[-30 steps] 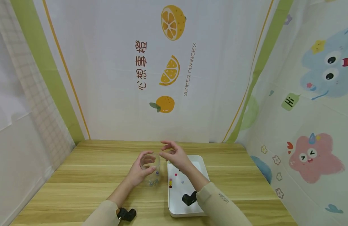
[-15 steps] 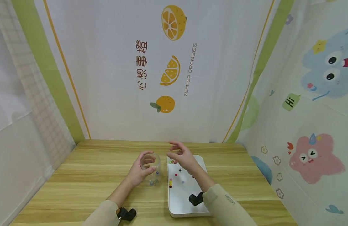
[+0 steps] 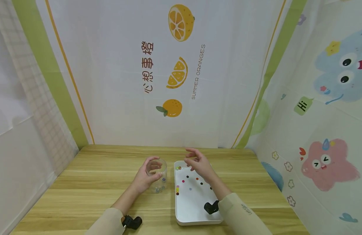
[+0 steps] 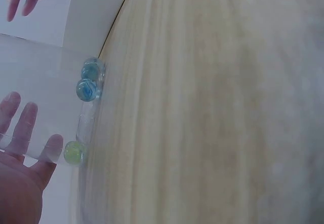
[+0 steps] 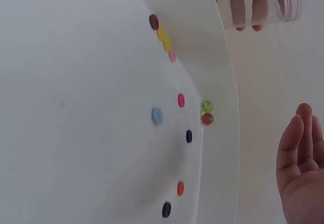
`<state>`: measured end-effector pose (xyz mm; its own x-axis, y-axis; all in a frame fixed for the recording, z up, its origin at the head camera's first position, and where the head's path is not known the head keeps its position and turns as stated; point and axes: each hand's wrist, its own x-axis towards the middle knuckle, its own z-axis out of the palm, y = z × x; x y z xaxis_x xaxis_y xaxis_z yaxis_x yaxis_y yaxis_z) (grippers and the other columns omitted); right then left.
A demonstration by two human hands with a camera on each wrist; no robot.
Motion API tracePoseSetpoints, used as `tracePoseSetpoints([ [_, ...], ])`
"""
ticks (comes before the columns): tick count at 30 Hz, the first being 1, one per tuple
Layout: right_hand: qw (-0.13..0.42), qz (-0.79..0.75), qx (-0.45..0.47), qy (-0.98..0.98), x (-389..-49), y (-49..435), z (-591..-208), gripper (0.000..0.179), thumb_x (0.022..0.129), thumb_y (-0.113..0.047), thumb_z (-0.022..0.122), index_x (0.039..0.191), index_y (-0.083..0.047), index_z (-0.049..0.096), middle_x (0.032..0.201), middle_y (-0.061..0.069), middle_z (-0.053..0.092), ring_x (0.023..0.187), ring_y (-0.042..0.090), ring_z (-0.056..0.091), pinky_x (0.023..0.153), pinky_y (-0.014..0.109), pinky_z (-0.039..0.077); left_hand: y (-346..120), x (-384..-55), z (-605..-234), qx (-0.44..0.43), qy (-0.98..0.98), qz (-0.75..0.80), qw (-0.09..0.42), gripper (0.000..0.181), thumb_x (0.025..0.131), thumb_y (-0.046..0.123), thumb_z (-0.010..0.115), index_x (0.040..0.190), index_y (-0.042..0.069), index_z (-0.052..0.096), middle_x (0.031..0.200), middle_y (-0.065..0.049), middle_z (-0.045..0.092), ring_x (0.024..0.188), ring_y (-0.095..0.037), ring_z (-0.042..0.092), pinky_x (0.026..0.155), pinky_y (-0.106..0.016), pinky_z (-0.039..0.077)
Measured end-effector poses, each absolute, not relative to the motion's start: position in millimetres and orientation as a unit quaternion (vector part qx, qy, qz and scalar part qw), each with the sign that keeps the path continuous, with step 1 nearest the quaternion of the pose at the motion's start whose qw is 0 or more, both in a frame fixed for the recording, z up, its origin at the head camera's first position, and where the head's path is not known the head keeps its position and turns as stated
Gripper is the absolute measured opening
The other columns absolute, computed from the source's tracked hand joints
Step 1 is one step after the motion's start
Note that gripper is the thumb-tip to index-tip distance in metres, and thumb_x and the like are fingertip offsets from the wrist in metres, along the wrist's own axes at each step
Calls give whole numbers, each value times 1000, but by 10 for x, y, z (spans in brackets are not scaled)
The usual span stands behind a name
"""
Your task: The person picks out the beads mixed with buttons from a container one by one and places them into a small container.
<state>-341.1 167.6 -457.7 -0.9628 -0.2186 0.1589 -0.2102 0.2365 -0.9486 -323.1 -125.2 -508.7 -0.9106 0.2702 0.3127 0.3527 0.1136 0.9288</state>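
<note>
My left hand [image 3: 143, 179] grips a clear plastic jar [image 3: 156, 185] standing on the table, thumb on the near side, fingers round the far side. Several glass marbles lie at its bottom, including a blue swirled marble [image 4: 86, 89] and a green one [image 4: 74, 153]. My right hand [image 3: 201, 165] hovers over the far part of a white tray [image 3: 195, 205], fingers loosely bent and nothing visible between them. In the tray lie several small buttons, among them a light blue button [image 5: 157, 116] and a pink one [image 5: 181, 100]. A green marble [image 5: 206, 106] and an orange marble [image 5: 207, 118] touch in its far left corner.
A wood-grain table [image 3: 110, 173] carries everything. The tray stands right of the jar, with a small gap between. Printed cloth [image 3: 122, 124] hangs behind the table, and another curtain [image 3: 286, 137] on the right. Black wrist cameras [image 3: 132, 223] sit at both sleeves.
My right hand has moved right, away from the jar mouth and over the tray, uncovering the marbles and more buttons. The left hand and jar have stayed put.
</note>
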Motion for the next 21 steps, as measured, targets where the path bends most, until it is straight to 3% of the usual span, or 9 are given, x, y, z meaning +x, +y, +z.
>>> tracePoseSetpoints([
  [6,-1,-601,-118,791,-3438,1775,-4624,52,104,-23,75,153,-19,60,131,13,67,91,18,69,73,28,58,-1245,-3224,-5081,-206,-748,-631,35,69,93,11,79,154,12,47,143,-27,64,135,-43,61,111,-54,49],
  [16,-7,-591,-91,802,-3505,1919,-4741,55,102,-22,78,154,-19,60,137,20,67,92,19,69,73,29,58,-1241,-3211,-5079,-202,-748,-631,36,69,93,10,78,154,11,46,143,-28,64,134,-41,62,112,-57,49],
  [21,-7,-583,-84,808,-3519,1969,-4775,57,101,-17,78,154,-22,59,137,16,66,95,20,69,75,30,58,-1246,-3213,-5078,-204,-748,-630,36,70,94,11,79,155,10,46,143,-26,65,134,-42,62,113,-59,49],
])
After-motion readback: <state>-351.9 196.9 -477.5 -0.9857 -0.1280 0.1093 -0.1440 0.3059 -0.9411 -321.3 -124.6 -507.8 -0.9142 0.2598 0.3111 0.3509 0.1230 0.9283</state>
